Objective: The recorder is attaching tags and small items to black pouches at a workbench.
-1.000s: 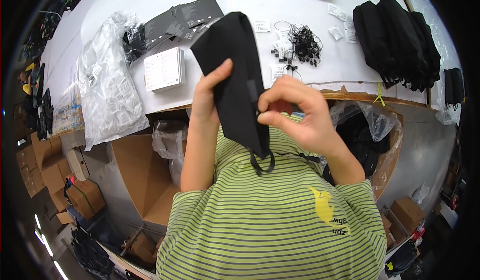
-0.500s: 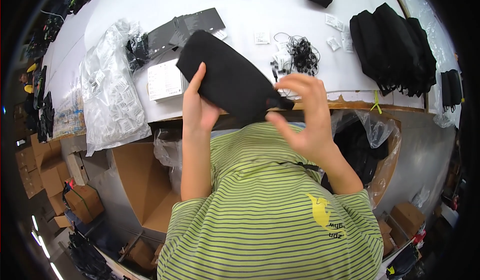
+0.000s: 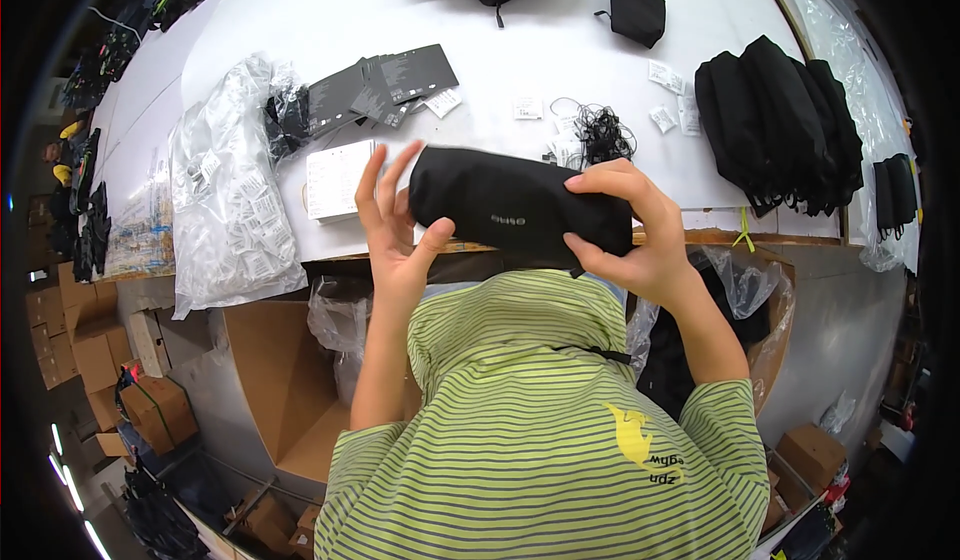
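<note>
A soft black pouch point(image 3: 505, 205), with small light lettering on its side, is held level in front of my chest, just over the table's near edge. My right hand point(image 3: 640, 230) grips its right end, fingers on top and thumb beneath. At the other end my left hand point(image 3: 400, 235) has its fingers spread, and the thumb tip overlaps the pouch's lower left corner. Whether its hidden fingers touch the pouch, I cannot tell. Behind the pouch lie a tangle of thin black cords point(image 3: 605, 138) and a small white packet point(image 3: 527, 109).
Left on the white table point(image 3: 500, 60) are a clear bag of small packets point(image 3: 230, 195), a white box point(image 3: 338, 185) and dark printed cards point(image 3: 380, 88). Stacked black pouches point(image 3: 780, 130) sit at right, another pouch point(image 3: 637, 5) farther back. An open carton point(image 3: 290, 370) stands below the edge.
The pouch has turned from a steep slant to nearly level, showing its lettered side. My right hand has closed on its right end; my left hand has loosened and spread its fingers.
</note>
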Demonstrator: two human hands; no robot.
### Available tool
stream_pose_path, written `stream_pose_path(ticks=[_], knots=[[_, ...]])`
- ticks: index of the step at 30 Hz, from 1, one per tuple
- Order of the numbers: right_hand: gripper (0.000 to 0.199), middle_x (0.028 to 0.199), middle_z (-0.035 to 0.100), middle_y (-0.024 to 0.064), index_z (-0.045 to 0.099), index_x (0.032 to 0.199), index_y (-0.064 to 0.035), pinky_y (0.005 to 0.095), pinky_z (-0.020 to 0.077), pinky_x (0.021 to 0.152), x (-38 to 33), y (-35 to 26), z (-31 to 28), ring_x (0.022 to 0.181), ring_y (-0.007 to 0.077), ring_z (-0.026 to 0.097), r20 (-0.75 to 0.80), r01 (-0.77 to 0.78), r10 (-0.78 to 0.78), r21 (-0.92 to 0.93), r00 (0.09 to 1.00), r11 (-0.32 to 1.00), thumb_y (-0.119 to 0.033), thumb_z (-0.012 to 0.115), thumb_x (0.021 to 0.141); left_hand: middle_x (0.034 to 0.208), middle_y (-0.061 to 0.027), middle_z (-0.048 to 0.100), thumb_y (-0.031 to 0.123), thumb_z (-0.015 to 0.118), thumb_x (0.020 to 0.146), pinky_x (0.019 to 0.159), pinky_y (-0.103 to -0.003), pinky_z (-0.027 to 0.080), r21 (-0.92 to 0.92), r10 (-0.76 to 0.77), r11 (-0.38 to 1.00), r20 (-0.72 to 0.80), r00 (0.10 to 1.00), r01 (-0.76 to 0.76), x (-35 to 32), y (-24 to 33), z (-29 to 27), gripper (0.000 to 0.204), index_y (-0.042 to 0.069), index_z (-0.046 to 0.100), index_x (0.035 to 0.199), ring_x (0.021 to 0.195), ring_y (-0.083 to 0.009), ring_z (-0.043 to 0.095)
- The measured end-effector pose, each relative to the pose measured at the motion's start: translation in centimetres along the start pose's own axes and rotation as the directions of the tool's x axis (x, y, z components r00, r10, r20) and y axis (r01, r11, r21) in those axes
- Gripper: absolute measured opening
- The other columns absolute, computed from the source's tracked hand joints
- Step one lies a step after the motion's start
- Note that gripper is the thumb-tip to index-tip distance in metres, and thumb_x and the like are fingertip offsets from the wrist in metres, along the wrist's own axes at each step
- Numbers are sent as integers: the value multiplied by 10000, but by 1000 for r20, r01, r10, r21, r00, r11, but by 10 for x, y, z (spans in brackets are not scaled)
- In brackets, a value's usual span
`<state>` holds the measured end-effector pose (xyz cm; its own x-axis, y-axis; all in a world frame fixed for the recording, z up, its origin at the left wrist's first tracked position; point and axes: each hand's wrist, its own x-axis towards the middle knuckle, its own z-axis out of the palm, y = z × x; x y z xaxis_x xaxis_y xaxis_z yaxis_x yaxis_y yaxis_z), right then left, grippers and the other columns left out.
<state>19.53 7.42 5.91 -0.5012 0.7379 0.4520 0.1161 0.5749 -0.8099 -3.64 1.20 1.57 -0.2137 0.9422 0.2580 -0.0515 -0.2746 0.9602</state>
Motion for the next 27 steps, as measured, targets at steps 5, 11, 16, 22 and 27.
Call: stream_pose_path(ticks=[5, 11, 16, 22, 27], knots=[[376, 1019, 635, 88, 667, 1048, -60, 295, 525, 760, 4, -2, -13, 873, 216, 627, -44, 35, -44, -191, 998, 981, -73, 727, 677, 1164, -117, 532, 66, 700, 789, 917, -267, 392, 206, 166, 962, 66, 984, -177, 9, 1, -8, 475, 31, 539, 1234, 1037, -168, 505], [267, 1034, 677, 95, 692, 976, -39, 252, 529, 638, -10, -1, -33, 774, 177, 660, 149, -180, 206, -170, 967, 969, -55, 688, 710, 955, -89, 527, 170, 660, 837, 849, -279, 374, 321, 202, 929, -16, 979, -186, 7, -6, 5, 179, 14, 598, 901, 906, -182, 481], [235, 1034, 682, 70, 688, 1009, -39, 215, 527, 608, -13, -8, -55, 749, 128, 650, 256, -417, 407, -14, 877, 909, -86, 670, 779, 985, -99, 529, 205, 675, 834, 832, -282, 376, 300, 62, 952, -13, 998, -55, 0, -8, 10, 213, 13, 585, 846, 876, -193, 498], [264, 857, 664, 15, 679, 1074, -63, 185, 477, 629, -32, -14, -137, 720, 30, 575, -250, -515, 487, -57, 837, 856, -74, 670, 811, 1317, -135, 457, 178, 599, 893, 836, -289, 464, 297, 60, 953, -8, 998, -54, 18, 6, -15, 393, 35, 496, 1244, 1006, -181, 552], [253, 901, 661, 15, 662, 1103, -65, 193, 488, 697, -23, -15, -213, 792, 63, 605, -734, -328, -176, -487, 656, 809, -100, 667, 853, 1295, -181, 438, 242, 614, 889, 989, -399, 354, 950, 191, 308, -118, 974, 55, 29, 10, -111, 579, 8, 378, 1363, 1168, -301, 445]])
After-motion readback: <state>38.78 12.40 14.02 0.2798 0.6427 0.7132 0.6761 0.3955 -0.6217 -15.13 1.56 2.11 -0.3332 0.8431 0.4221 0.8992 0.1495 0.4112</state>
